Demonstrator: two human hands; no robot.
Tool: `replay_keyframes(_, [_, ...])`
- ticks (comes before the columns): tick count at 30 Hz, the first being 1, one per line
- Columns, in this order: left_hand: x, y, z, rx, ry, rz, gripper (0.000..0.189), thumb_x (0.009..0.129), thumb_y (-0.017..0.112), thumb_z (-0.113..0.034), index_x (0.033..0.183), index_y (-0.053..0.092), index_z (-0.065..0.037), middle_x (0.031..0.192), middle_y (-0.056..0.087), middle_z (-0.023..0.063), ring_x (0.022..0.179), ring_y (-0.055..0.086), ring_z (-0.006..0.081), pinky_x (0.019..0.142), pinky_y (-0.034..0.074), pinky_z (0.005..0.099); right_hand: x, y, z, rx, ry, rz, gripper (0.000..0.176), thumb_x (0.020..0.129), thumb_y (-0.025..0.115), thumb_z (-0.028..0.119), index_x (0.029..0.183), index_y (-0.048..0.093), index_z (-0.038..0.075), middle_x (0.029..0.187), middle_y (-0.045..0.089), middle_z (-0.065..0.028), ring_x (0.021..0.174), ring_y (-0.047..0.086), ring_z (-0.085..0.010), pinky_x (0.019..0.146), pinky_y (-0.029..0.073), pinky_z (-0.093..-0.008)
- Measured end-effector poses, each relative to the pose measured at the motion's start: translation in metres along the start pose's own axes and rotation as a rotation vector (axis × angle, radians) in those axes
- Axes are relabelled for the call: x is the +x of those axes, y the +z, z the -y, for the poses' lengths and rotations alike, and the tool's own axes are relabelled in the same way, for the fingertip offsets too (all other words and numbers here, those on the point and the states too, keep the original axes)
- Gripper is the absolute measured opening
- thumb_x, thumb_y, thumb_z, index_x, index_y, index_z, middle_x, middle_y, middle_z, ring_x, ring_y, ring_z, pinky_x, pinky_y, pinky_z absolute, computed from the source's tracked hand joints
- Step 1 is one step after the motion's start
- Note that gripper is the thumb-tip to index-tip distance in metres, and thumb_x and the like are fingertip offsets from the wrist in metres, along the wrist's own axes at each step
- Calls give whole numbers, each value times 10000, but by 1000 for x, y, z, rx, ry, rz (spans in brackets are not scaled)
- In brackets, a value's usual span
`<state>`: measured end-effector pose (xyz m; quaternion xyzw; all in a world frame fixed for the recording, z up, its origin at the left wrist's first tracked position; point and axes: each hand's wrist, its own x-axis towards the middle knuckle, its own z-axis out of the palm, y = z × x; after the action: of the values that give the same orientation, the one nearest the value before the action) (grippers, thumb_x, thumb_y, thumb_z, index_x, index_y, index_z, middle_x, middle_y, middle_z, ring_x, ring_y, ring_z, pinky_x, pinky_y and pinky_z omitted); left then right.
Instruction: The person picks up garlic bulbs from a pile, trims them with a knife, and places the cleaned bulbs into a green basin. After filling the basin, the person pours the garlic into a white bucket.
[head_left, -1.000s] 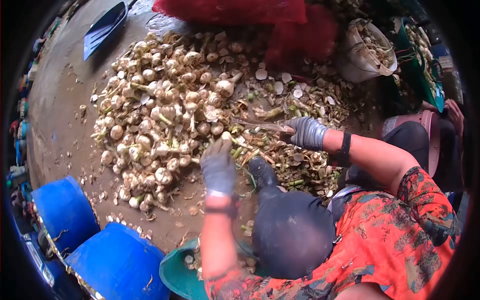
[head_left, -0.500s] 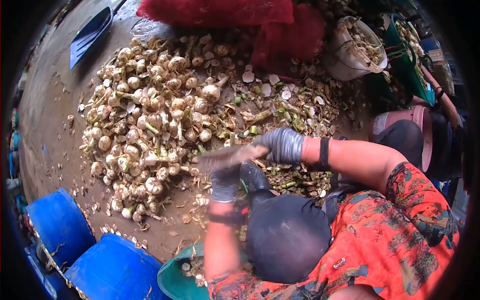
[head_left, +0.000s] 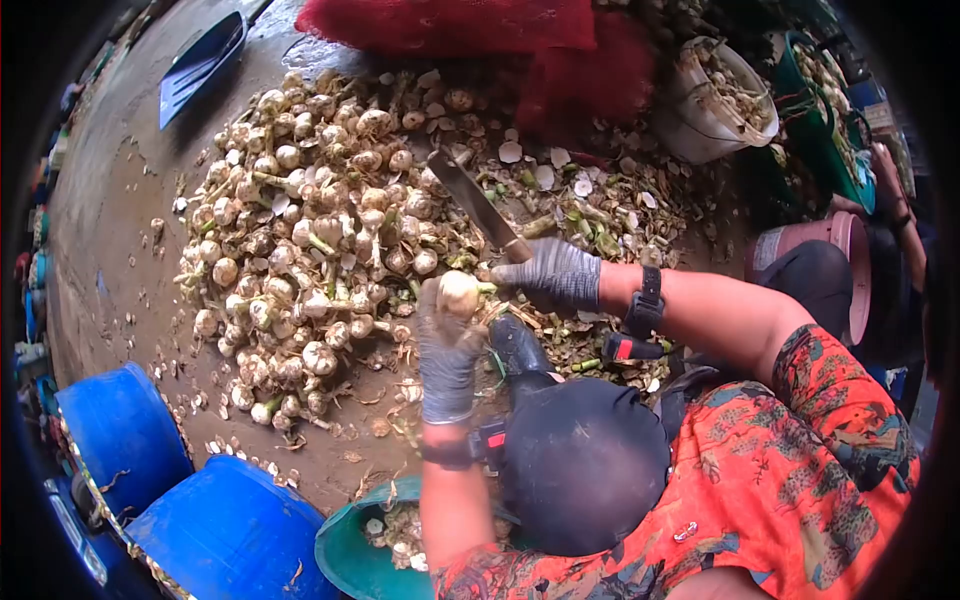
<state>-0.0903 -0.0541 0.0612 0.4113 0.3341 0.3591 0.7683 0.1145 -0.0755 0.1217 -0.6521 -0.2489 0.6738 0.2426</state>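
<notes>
My left hand (head_left: 447, 350), in a grey glove, is closed around a garlic bulb (head_left: 459, 294) whose short green stem points right. My right hand (head_left: 555, 275), gloved the same way, grips a knife (head_left: 472, 195) by its handle. The broad, dirty blade is tilted up and left, above the bulb and apart from it. Just beyond both hands lies a large heap of garlic bulbs (head_left: 290, 240) with stems and roots. Cut stems and peelings (head_left: 600, 235) cover the ground past my right hand. A dark boot (head_left: 518, 350) stands below the hands.
A green bucket (head_left: 345, 550) with garlic sits at the bottom, beside two blue barrels (head_left: 225, 530). Along the top are a red mesh sack (head_left: 450, 22), a blue scoop (head_left: 203, 62) and a white bucket (head_left: 700, 125) of trimmings. At right, a person's arm (head_left: 893, 185) shows near a pink bucket (head_left: 850, 255).
The knife, blurred and level over my left hand before, now angles upward, clear of it. The garlic bulb in my left hand has come into sight. The whole view has shifted slightly.
</notes>
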Motion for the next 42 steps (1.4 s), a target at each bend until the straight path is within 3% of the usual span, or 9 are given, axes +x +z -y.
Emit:
replay_keyframes(5, [5,7,3,-218,-82,12,945,731,846,-393,1447,321,-70,1251,553,102,1188,525,220,1045,418,346,41,11,-63,203,87,186,360,864,671,485,920,626,133,545,503,-20,434,471,-143,399,373,-313])
replay_keyframes(6, [4,4,0,-249,-105,44,843,762,818,-318,1421,359,-61,1253,548,112,1188,530,231,1036,432,358,46,14,-58,-214,-407,-58,363,865,671,461,919,620,107,579,547,-66,489,523,-190,462,425,-340])
replay_keyframes(9, [4,-2,2,-169,-43,-23,678,791,793,-221,1345,441,-53,1177,556,99,1118,556,210,982,463,365,21,-1,-44,-589,-437,-207,308,852,674,374,924,631,78,801,659,-162,731,654,-337,663,515,-409])
replay_keyframes(12, [14,-65,81,1198,594,-18,576,873,703,-230,1365,427,-115,1180,564,86,1109,556,177,920,481,346,-10,-8,-5,-981,-537,-40,210,814,676,282,902,628,97,796,655,-154,773,653,-371,665,511,-434])
replay_keyframes(23, [-7,-33,37,1420,826,109,346,873,601,-73,1218,626,-61,836,697,65,688,673,242,731,546,412,1,-16,-22,-1208,-511,55,197,730,652,137,919,601,113,788,648,-135,773,655,-375,650,521,-463])
replay_keyframes(27, [-26,-1,0,518,64,-73,488,829,771,-228,1218,521,-70,944,599,41,859,611,130,733,531,281,20,-37,-45,-1145,-322,-86,261,821,636,218,1061,643,116,908,693,-162,809,670,-367,710,533,-439])
replay_keyframes(33, [-155,-43,-151,967,-305,-85,548,686,818,-99,1157,543,-42,1006,608,73,963,588,170,838,504,313,20,-93,-85,-1002,-173,-364,321,876,626,351,1094,646,117,935,688,-198,882,656,-392,777,512,-453])
replay_keyframes(36, [-190,-72,-184,1313,-217,127,440,735,773,-169,1119,612,-25,1050,647,91,1018,604,194,883,497,348,23,-89,-86,-989,-213,-363,317,875,631,379,1036,646,106,893,685,-195,863,652,-400,764,511,-464])
replay_keyframes(42, [-34,-44,-138,1135,-101,-290,392,870,655,-151,1233,602,-11,1205,634,151,1105,602,246,973,451,339,27,-60,-75,-971,-252,-264,355,852,661,369,1088,623,107,904,685,-189,860,656,-391,758,516,-459])
